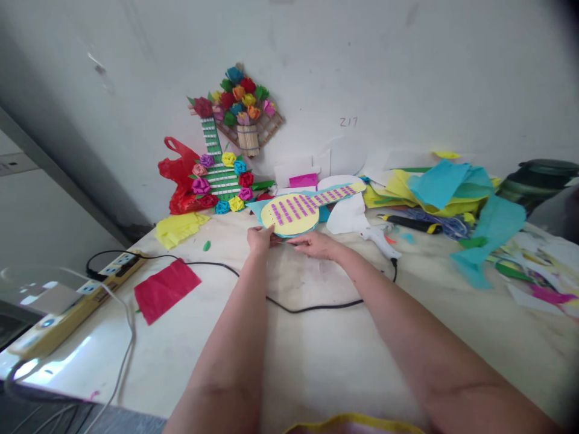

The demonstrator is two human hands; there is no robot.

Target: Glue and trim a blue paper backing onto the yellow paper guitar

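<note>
A guitar-shaped paper cutout (296, 215), pale yellow with rows of purple strips and a blue edge, lies at the middle of the table with its neck pointing right. My left hand (259, 239) grips its lower left rim, thumb on top and the other fingers underneath. Just below the same rim, my right hand (319, 246) has its fingers closed in a pinch. Something thin and pale shows at those fingertips, too small to name. Right of the cutout lies a white glue gun (380, 240), its black cord running under both forearms.
A green guitar-shaped craft with paper flowers (219, 172) leans at the wall beside a red plastic bag (181, 181). Red paper (167, 289) and a power strip (85, 298) lie left. Coloured paper (452, 187), a black-and-yellow cutter (409, 223) and scraps (538, 271) lie right.
</note>
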